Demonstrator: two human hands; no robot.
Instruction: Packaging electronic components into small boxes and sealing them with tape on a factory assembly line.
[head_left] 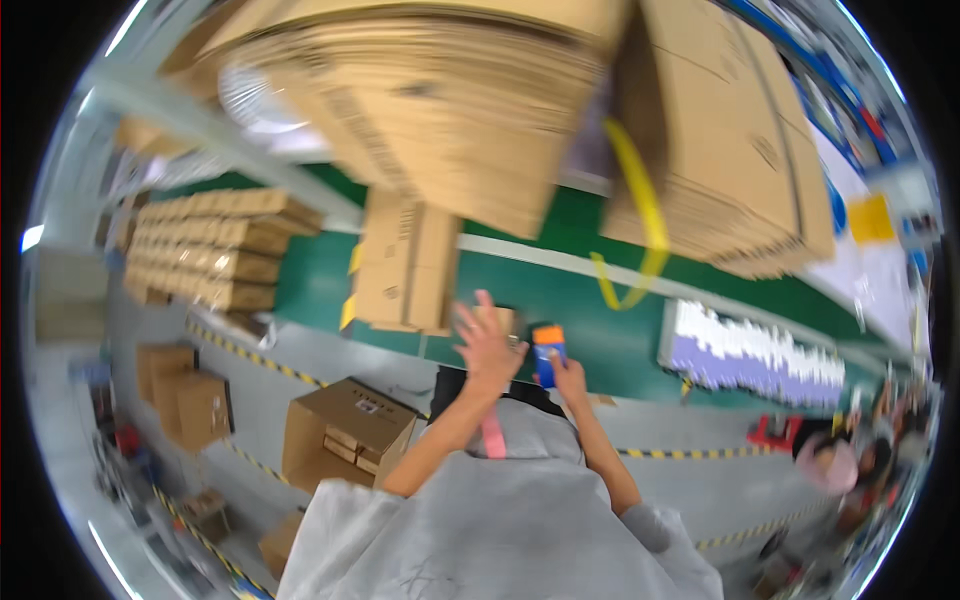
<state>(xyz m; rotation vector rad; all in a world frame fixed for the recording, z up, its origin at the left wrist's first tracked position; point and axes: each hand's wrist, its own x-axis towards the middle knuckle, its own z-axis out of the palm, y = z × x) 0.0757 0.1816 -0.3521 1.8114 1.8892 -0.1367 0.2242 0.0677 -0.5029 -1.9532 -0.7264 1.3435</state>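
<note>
My left hand (487, 347) is over the near edge of the green bench (480, 278), its fingers spread apart and blurred by motion. Beside its fingertips lies a small brown carton-like piece (505, 320), partly covered by the hand. To the right, my right hand (570, 382) grips a small flat blue-and-orange thing (548, 352), whose exact kind I cannot make out. Just left of my left hand stands a tall brown cardboard box (405, 262) on the bench.
Stacked flat cardboard (450, 110) looms overhead, with a big carton (730, 140) and a hanging yellow strap (645, 190) beside it. A tray of white and purple pieces (755, 360) sits right. Stacked cartons (210, 245) stand left; an open box (345, 425) is below.
</note>
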